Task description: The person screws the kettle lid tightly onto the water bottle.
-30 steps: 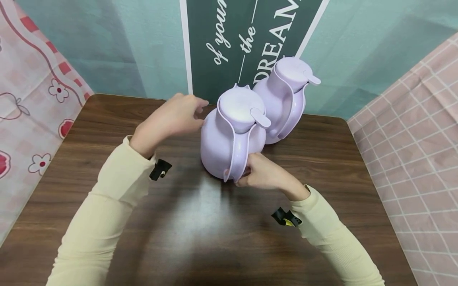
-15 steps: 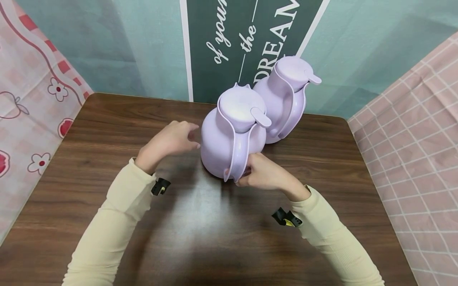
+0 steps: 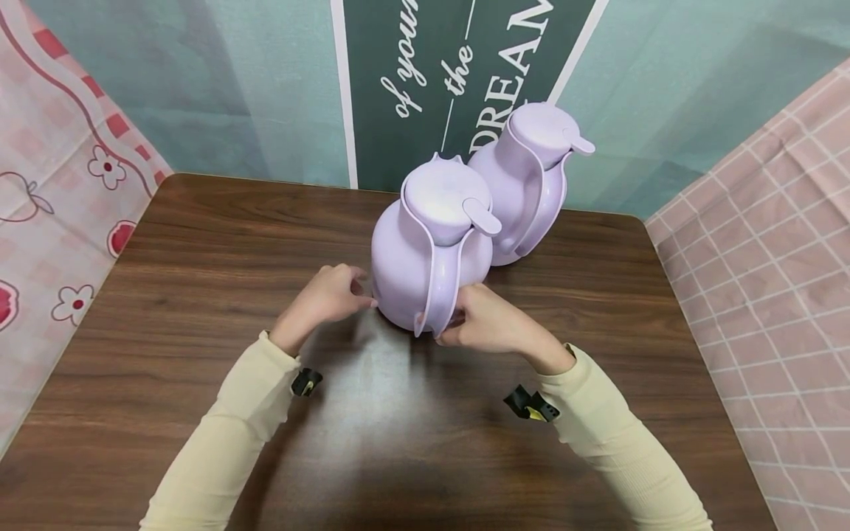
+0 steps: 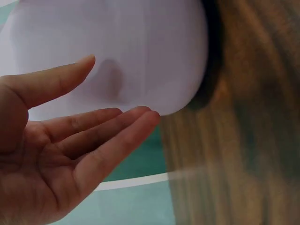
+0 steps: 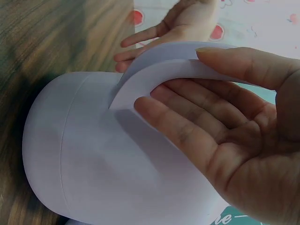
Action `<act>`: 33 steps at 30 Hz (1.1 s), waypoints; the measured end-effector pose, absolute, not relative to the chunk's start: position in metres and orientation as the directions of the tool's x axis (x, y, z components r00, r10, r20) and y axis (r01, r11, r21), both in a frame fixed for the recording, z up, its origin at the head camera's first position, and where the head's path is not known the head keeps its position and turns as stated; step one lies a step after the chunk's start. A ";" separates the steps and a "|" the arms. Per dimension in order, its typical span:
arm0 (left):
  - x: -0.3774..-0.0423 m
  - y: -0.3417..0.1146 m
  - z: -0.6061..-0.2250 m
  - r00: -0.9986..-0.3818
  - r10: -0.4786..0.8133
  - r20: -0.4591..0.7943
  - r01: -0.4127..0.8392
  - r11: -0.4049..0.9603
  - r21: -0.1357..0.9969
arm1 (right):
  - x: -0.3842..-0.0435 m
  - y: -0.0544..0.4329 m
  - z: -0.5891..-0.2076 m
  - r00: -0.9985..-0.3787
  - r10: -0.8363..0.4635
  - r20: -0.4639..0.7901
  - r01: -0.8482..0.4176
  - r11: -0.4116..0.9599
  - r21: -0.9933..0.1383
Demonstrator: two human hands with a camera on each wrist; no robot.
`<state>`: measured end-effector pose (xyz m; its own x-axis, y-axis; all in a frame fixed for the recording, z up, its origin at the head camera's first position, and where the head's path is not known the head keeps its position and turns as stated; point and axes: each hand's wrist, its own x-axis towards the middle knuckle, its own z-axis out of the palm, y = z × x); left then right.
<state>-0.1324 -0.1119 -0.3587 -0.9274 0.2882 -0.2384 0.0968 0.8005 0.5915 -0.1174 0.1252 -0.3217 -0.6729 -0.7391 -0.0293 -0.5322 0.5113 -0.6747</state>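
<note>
A lavender thermos jug stands upright on the table, its lid tab turned toward the front right. My right hand holds the lower part of its handle. In the right wrist view the fingers pass through the handle loop and the thumb lies over its outer side. My left hand is low at the jug's left side, fingertips right by the wall. The left wrist view shows its fingers fairly straight and the thumb apart from them, with nothing between.
A second lavender thermos jug stands close behind and to the right, partly hidden by the first. The brown wooden table ends at a teal backdrop. Patterned cloths hang left and right.
My left hand has come down from beside the jug's upper left side to low near its base. The right hand and both jugs have stayed in place.
</note>
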 end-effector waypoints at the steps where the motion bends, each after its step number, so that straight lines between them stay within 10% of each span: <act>1: -0.131 -0.111 -0.361 -0.928 0.283 -0.242 0.087 0.798 0.596 | -0.117 0.125 -0.322 -0.672 -0.741 -0.022 -0.540 0.509 -0.671; 33: -0.115 -0.084 -0.392 -0.981 0.148 -0.124 0.035 0.770 0.637 | -0.097 0.124 -0.334 -0.739 -0.645 0.195 -0.610 0.519 -0.598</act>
